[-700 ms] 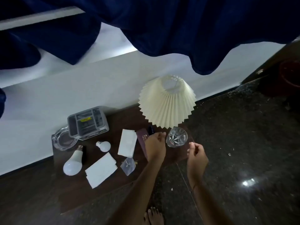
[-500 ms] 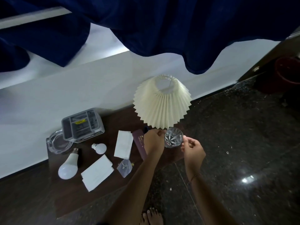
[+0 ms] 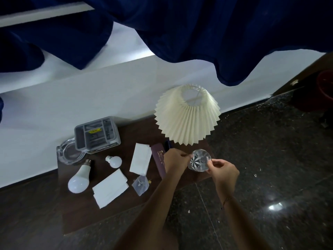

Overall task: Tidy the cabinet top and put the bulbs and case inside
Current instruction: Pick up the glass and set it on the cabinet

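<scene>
On the dark wooden cabinet top (image 3: 81, 213) a large white bulb (image 3: 78, 179) lies at the left, with a small white bulb (image 3: 115, 161) just right of it. A maroon case (image 3: 158, 159) lies partly under my left wrist. My left hand (image 3: 175, 160) pinches the left rim of a cut-glass tumbler (image 3: 199, 162), and my right hand (image 3: 223, 170) pinches its right rim. The tumbler stands at the top's right end, below the lamp.
A pleated cream lampshade (image 3: 187, 114) stands at the back right. A grey organiser box (image 3: 97, 135) and glass ashtray (image 3: 69, 153) sit at the back left. Two white folded papers (image 3: 140, 157) (image 3: 110, 190) and a small plastic bag (image 3: 140, 184) lie mid-top. Dark stone floor (image 3: 261, 159) lies right.
My right hand has moved left from beside the tumbler onto its right rim. My left hand has closed in on the left rim. The view has shifted slightly.
</scene>
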Motion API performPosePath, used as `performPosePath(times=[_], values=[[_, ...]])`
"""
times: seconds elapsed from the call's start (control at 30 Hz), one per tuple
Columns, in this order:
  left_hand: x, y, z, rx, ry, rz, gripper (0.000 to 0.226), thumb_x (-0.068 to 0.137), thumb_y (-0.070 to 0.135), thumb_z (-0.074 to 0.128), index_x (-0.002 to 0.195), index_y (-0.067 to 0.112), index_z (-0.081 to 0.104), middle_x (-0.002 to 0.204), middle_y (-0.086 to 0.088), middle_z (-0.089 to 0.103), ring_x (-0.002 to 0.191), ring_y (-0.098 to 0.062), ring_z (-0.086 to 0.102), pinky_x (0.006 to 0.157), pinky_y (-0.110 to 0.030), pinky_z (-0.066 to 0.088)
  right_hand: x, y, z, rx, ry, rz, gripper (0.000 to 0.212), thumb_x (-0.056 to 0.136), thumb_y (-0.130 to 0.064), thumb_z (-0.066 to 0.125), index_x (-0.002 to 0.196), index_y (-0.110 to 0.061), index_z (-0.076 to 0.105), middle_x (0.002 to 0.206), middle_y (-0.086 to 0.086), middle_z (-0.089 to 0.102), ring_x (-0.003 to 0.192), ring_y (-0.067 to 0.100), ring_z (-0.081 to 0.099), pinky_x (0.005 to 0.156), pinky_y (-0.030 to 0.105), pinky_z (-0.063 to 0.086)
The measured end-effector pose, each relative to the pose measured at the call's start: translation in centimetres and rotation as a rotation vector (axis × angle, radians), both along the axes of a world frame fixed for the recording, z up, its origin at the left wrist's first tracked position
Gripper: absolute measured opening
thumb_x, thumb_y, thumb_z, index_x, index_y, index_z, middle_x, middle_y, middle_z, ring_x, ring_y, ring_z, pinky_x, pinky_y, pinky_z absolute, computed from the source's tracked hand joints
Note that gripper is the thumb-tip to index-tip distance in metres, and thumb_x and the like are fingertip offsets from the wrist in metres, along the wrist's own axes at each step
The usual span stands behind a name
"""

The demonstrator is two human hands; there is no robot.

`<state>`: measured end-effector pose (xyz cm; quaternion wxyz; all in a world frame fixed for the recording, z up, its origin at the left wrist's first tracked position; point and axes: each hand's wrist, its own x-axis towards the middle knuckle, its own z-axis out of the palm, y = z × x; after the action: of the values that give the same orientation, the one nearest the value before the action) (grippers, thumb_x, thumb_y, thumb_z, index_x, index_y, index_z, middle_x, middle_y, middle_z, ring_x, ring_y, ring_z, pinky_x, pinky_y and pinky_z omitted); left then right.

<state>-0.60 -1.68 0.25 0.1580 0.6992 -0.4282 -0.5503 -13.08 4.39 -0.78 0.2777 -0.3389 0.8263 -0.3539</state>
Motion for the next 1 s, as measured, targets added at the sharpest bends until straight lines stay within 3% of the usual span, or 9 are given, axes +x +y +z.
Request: performPosePath(times=[0.07,0.17,0.33,0.5,0.67,0.8,0.9,1.0], values=[[0.2,0.8,0.3,-0.003,0.006,-0.004,0.025,0.077,0.024,0.073,0.092,0.004,0.073,0.084,-0.012,0.075,0.078,-0.022,0.071,0.079,-0.039,0.059,-0.1,0.6,0.6,-0.014,0.089,0.069,0.007,0.076,-0.009,0.073,0.082,-0.004,0.074,0.059,-0.011,0.063,0.05,-0.008,0.057,0.048,0.0,0.044],[0.8,2.1,1.1,-0.017,0.012,0.005,0.021,0.08,0.022,0.071,0.091,0.005,0.074,0.083,-0.011,0.075,0.077,-0.021,0.07,0.078,-0.037,0.059,-0.1,1.4,1.6,0.012,0.118,0.137,0.008,0.077,-0.012,0.073,0.083,-0.007,0.075,0.064,-0.006,0.068,0.055,0.0,0.062,0.056,0.009,0.051],[3.0,4.3,2.0,-0.045,-0.008,0.068,0.02,0.081,0.025,0.069,0.09,0.008,0.075,0.083,-0.009,0.075,0.077,-0.02,0.069,0.079,-0.035,0.058,1.3,2.0,3.0,0.084,0.138,0.261,0.012,0.077,-0.015,0.073,0.087,-0.007,0.074,0.07,-0.002,0.072,0.055,-0.006,0.059,0.05,-0.003,0.042],[6.4,5.8,3.0,-0.034,-0.02,0.165,0.022,0.08,0.023,0.07,0.095,0.006,0.073,0.089,-0.009,0.074,0.08,-0.019,0.07,0.08,-0.037,0.058,4.3,1.9,4.3,0.082,0.033,0.327,0.01,0.077,-0.015,0.073,0.084,-0.008,0.074,0.061,-0.015,0.064,0.056,-0.003,0.063,0.047,0.002,0.045],[11.1,6.5,4.4,-0.04,-0.058,0.252,0.014,0.08,0.018,0.07,0.08,0.005,0.076,0.073,-0.012,0.075,0.069,-0.022,0.071,0.073,-0.041,0.06,8.1,1.3,5.3,0.049,0.023,0.503,0.011,0.075,-0.017,0.075,0.082,-0.008,0.075,0.065,-0.004,0.069,0.059,0.005,0.066,0.051,0.014,0.053],[15.4,6.7,5.6,-0.096,-0.135,0.283,0.018,0.079,0.022,0.07,0.074,0.006,0.077,0.068,-0.008,0.074,0.065,-0.02,0.07,0.068,-0.031,0.058,11.9,-0.2,5.6,0.033,0.056,0.593,0.013,0.076,-0.019,0.075,0.081,-0.008,0.075,0.066,-0.001,0.072,0.056,0.001,0.064,0.05,0.008,0.049],[18.9,6.6,6.4,-0.128,-0.146,0.354,0.019,0.078,0.019,0.069,0.071,0.002,0.075,0.067,-0.014,0.073,0.066,-0.028,0.07,0.067,-0.04,0.057,15.6,-1.8,5.9,-0.001,0.105,0.693,0.01,0.076,-0.018,0.074,0.079,-0.008,0.076,0.062,-0.005,0.069,0.05,-0.009,0.055,0.047,0.001,0.041],[22.5,6.1,7.2,-0.132,-0.184,0.439,0.018,0.078,0.015,0.068,0.068,0.001,0.074,0.064,-0.015,0.072,0.064,-0.029,0.069,0.064,-0.041,0.055,19.5,-3.8,6.3,-0.004,0.125,0.809,0.011,0.079,-0.021,0.071,0.079,-0.011,0.076,0.068,-0.002,0.074,0.057,-0.002,0.059,0.056,0.006,0.043]])
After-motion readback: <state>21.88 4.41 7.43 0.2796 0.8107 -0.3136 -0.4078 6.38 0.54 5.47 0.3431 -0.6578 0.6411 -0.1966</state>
